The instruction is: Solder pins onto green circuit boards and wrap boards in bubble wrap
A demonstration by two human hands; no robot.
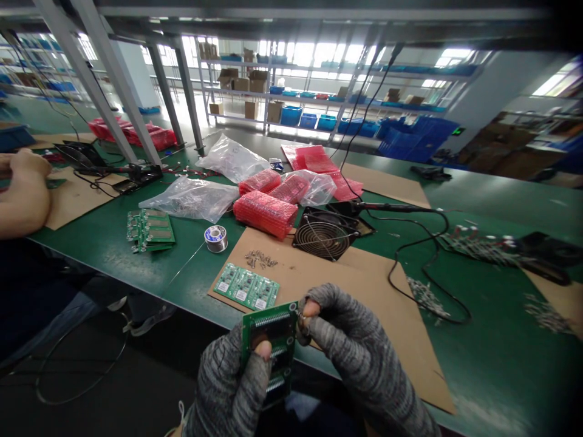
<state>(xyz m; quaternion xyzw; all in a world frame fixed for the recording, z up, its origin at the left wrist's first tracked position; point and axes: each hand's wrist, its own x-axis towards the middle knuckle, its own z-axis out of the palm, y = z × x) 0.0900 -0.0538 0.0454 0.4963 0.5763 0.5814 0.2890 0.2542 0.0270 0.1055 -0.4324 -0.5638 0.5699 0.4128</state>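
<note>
My left hand (234,376), in a grey knitted fingerless glove, grips a green circuit board (273,318) upright, thumb across its face. Rows of metal pins or coils run along the board. At the board's upper right edge is my right hand (346,340), gloved alike, its thumb and fingertips pinched together. Whatever sits in that pinch is too small to make out. Behind the hands, a green circuit board panel (247,286) with white labels lies on a cardboard sheet (364,291). Small metal parts (260,259) are heaped just beyond it.
A solder spool (215,238) stands left of the cardboard, near stacked green boards (152,230). A black fan (325,233), red bubble-wrap bundles (265,213) and a soldering iron (392,207) with a looping cable lie behind. Another person's arm (25,194) rests at far left.
</note>
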